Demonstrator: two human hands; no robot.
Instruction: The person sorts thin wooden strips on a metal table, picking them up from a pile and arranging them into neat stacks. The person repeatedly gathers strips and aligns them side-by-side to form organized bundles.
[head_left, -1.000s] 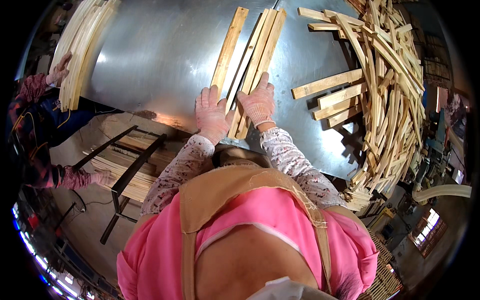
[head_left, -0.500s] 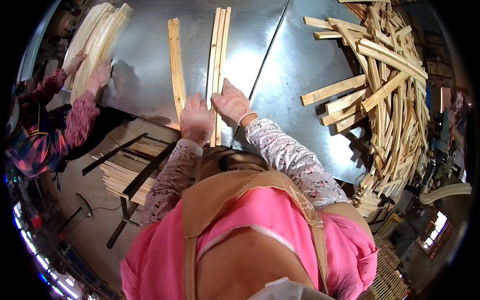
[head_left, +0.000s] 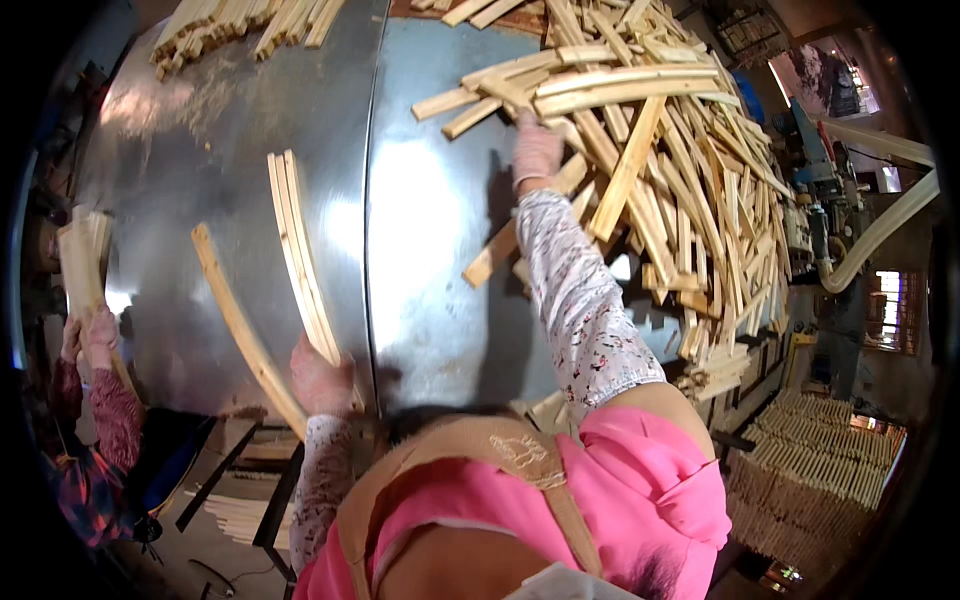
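Note:
My left hand (head_left: 322, 378), in a pale pink glove, is closed round the near end of a small bundle of pale wooden strips (head_left: 296, 245) on the metal table. A single curved strip (head_left: 240, 322) lies just left of that bundle. Stretched out to the far right, my gloved right hand (head_left: 538, 152) has its fingers on a wooden strip (head_left: 570, 134) at the left edge of a big loose pile of strips (head_left: 650, 185). The fingers look closed on this strip, though their undersides are hidden.
A seam (head_left: 370, 200) runs along the metal table (head_left: 180, 170). Stacked strips (head_left: 215, 30) lie at its far left. A co-worker's gloved hands (head_left: 95, 338) hold an upright bundle (head_left: 85, 255) at left. A dark metal stand (head_left: 280, 500) with more strips is near my left arm.
My right hand has left the small bundle and reached over to the pile. My left hand stays at the bundle's near end. The view has swung right; the co-worker now holds strips upright.

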